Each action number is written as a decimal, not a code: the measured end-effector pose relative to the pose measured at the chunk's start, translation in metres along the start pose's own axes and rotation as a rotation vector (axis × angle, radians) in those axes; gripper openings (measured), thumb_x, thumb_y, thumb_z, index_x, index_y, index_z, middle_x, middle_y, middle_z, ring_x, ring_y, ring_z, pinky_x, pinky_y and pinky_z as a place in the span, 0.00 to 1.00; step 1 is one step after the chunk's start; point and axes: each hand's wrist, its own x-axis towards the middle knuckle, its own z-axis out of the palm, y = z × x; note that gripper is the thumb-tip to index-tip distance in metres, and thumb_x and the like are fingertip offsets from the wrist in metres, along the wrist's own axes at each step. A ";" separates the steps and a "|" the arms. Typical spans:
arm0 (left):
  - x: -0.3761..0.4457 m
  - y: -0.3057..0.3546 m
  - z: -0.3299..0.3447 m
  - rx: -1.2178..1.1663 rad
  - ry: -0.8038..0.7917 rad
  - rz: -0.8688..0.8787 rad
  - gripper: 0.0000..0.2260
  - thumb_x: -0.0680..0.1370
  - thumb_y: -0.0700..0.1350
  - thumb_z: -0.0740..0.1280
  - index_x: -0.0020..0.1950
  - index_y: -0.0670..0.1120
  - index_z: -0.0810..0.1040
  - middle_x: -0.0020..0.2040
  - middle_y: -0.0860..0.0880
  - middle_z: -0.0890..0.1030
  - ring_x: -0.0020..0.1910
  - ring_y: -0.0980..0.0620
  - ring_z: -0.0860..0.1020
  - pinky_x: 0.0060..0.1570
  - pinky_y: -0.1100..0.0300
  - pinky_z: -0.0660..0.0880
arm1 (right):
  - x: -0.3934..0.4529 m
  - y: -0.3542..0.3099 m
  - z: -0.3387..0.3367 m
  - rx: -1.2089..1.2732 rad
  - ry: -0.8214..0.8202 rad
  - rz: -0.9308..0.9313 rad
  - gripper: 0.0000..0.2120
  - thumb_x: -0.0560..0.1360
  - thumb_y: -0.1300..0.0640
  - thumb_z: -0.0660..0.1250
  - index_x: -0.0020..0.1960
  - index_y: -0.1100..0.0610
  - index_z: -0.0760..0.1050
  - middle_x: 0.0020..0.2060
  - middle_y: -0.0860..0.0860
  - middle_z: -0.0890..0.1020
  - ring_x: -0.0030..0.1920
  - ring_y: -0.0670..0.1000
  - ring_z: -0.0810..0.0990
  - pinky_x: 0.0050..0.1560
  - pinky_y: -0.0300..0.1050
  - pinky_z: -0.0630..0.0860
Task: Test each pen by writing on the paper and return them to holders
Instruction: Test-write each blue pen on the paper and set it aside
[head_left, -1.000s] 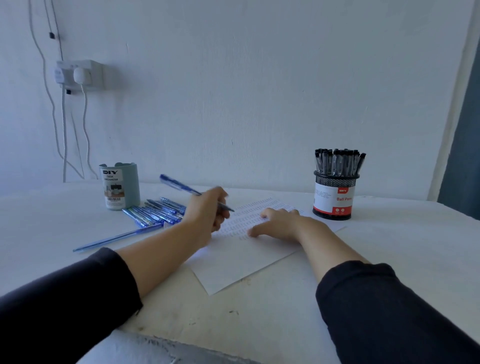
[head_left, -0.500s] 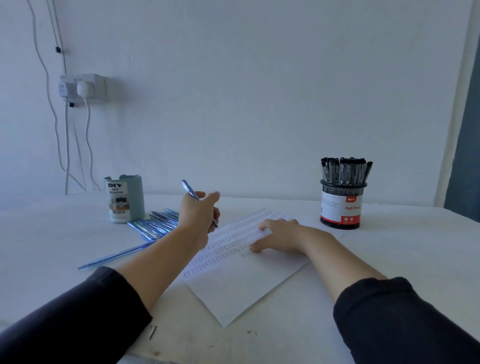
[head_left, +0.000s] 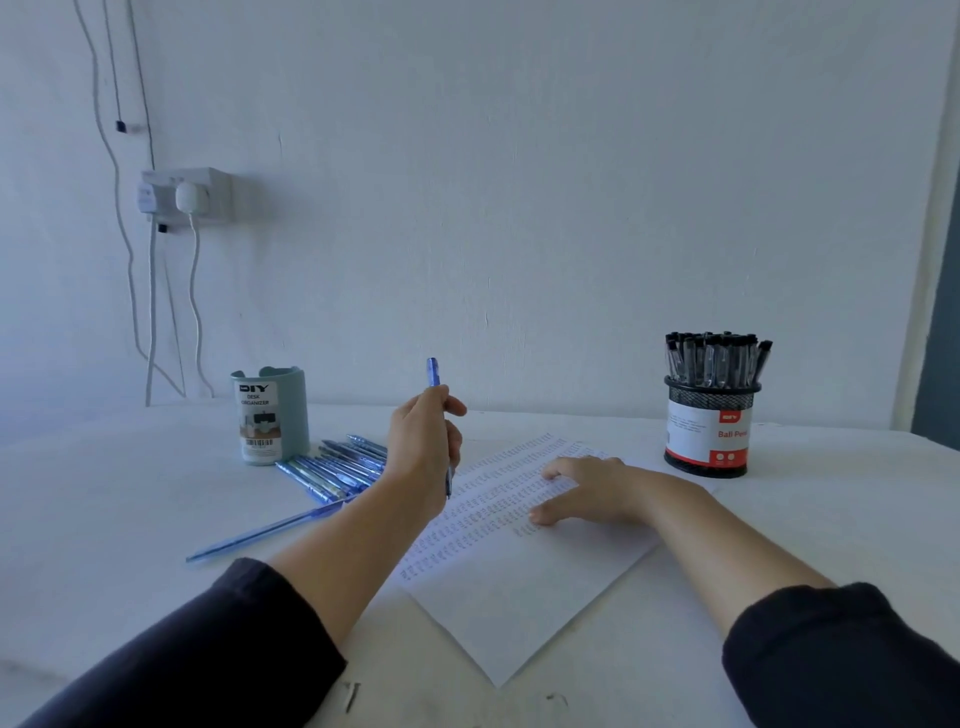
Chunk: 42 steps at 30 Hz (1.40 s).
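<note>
My left hand (head_left: 423, 449) grips a blue pen (head_left: 434, 375) almost upright, its tip just above the left edge of the white paper (head_left: 519, 597). Rows of small written marks cover the paper's upper part. My right hand (head_left: 587, 488) lies flat on the paper with fingers spread, pressing it down. A pale green holder (head_left: 270, 415) labelled "DIY Desk Organizer" stands at the left. Beside it lie several blue pens (head_left: 337, 467) in a heap. One more blue pen (head_left: 260, 532) lies apart, nearer to me. A black mesh holder (head_left: 709, 434) at the right is full of black pens (head_left: 717, 358).
The white table (head_left: 104, 519) runs back to a white wall. A wall socket (head_left: 182, 196) with plugs and hanging cables is at the upper left. A dark doorway edge shows at the far right.
My left hand has swung the blue pen from lying slanted to the left up to nearly upright. The camera has tilted upward. My right hand has stayed on the paper.
</note>
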 end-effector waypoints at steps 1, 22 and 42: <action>0.000 0.000 0.000 0.000 0.000 0.001 0.16 0.82 0.48 0.54 0.40 0.42 0.73 0.24 0.48 0.67 0.21 0.54 0.62 0.21 0.63 0.59 | 0.000 0.000 0.000 0.000 -0.001 0.001 0.36 0.70 0.35 0.66 0.74 0.44 0.60 0.73 0.47 0.63 0.74 0.53 0.54 0.72 0.56 0.58; 0.002 -0.006 0.001 0.117 0.002 0.007 0.07 0.81 0.43 0.62 0.52 0.40 0.74 0.31 0.46 0.74 0.28 0.53 0.68 0.29 0.61 0.65 | -0.003 -0.012 -0.007 0.401 0.253 -0.155 0.17 0.80 0.48 0.58 0.37 0.58 0.68 0.34 0.49 0.70 0.34 0.49 0.67 0.36 0.44 0.61; 0.018 -0.020 -0.009 0.766 -0.169 0.050 0.05 0.79 0.41 0.62 0.48 0.41 0.76 0.43 0.43 0.80 0.33 0.50 0.71 0.28 0.62 0.68 | -0.027 0.025 -0.035 -0.113 0.469 0.545 0.13 0.75 0.65 0.59 0.59 0.59 0.71 0.53 0.55 0.76 0.56 0.58 0.76 0.49 0.47 0.70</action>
